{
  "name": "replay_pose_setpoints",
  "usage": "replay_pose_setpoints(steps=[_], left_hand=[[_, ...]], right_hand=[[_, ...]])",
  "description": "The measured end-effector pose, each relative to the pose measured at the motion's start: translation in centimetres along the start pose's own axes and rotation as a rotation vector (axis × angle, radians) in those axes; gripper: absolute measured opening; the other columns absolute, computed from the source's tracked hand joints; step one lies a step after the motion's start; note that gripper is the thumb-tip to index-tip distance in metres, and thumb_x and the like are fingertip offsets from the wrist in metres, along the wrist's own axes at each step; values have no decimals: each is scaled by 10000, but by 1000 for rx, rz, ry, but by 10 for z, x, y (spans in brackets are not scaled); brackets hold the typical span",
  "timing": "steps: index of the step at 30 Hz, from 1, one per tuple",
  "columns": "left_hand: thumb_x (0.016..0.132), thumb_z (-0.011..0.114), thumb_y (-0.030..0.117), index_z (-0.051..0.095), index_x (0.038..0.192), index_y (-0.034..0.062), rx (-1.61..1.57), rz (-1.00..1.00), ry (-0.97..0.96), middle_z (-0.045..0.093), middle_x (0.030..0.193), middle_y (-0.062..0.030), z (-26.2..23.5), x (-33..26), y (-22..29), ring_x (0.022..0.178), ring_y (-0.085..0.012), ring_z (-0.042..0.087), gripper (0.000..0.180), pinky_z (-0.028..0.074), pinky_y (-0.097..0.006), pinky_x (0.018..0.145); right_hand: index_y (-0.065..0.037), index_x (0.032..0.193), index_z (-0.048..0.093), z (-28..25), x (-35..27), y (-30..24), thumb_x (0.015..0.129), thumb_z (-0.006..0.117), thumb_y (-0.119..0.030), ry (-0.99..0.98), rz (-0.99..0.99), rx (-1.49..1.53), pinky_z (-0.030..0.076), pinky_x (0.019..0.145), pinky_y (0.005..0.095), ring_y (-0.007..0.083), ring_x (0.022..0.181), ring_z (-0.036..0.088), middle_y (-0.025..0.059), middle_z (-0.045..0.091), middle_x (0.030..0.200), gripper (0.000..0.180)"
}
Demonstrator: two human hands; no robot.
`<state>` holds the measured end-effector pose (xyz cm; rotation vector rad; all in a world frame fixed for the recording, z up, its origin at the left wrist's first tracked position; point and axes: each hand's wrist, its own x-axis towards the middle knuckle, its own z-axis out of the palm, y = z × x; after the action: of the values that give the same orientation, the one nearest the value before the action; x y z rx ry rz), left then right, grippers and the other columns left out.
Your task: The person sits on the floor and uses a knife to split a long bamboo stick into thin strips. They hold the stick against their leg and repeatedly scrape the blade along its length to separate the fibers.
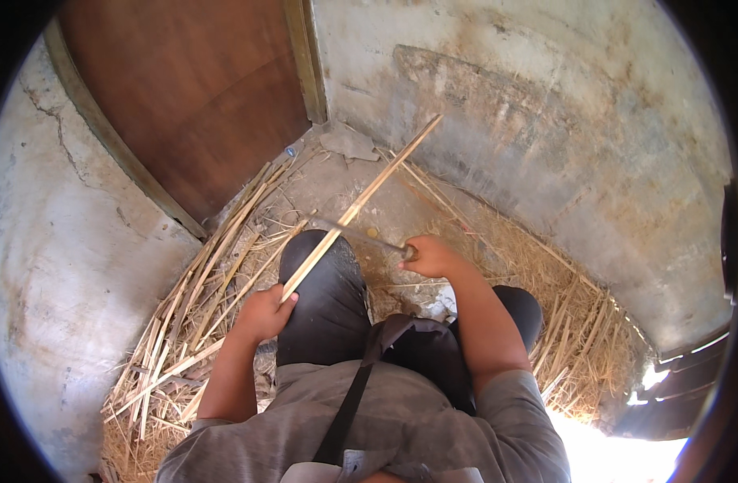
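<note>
Head view: I see my left hand [264, 312] closed around the near end of a long pale cane strip [359, 205], which slants up and away to the right, over my left knee [321, 274]. My right hand [430, 256] is clenched on the handle of a blade [354, 233]; its metal lies across the strip, touching it near mid-length. Split canes [184, 322] piled on the left, straw [578, 338] heaped on the right, brown door [192, 97] far left, plastered wall [546, 121] beyond
</note>
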<state>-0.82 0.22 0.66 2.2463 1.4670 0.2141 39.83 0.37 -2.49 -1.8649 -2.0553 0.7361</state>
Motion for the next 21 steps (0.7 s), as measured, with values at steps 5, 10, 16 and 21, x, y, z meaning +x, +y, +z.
replay_pose_setpoints(steps=[5, 10, 16, 21], left_hand=[[1005, 573, 441, 588, 929, 10, -37, -8, -11, 665, 808, -268, 0, 2, -1, 821, -494, 645, 438, 498, -547, 753], [1001, 583, 437, 594, 931, 8, -23, 10, 6, 670, 816, -270, 0, 1, 3, 825, -494, 650, 435, 501, -545, 753], [1002, 585, 433, 584, 916, 2, 11, 20, 13, 666, 818, -282, -3, -3, 7, 829, -501, 649, 440, 500, -548, 752], [999, 592, 432, 585, 913, 6, -25, 10, 27, 667, 816, -279, 3, -2, 0, 827, -497, 652, 435, 501, -545, 751]], right_hand=[[32, 1137, 691, -1, -2, 36, 825, 771, -442, 179, 258, 179, 525, 891, 479, 428, 1034, 677, 272, 706, 1083, 573], [36, 1142, 690, 14, 0, 39, 819, 772, -438, 226, 190, 81, 523, 917, 478, 428, 1062, 668, 279, 699, 1111, 579], [23, 1103, 695, 10, 0, -1, 809, 775, -427, -94, -40, 57, 520, 921, 482, 439, 1066, 657, 277, 694, 1089, 544], [20, 1100, 697, 3, -1, 18, 820, 771, -435, 105, 144, 89, 519, 923, 484, 443, 1071, 653, 272, 694, 1105, 539]])
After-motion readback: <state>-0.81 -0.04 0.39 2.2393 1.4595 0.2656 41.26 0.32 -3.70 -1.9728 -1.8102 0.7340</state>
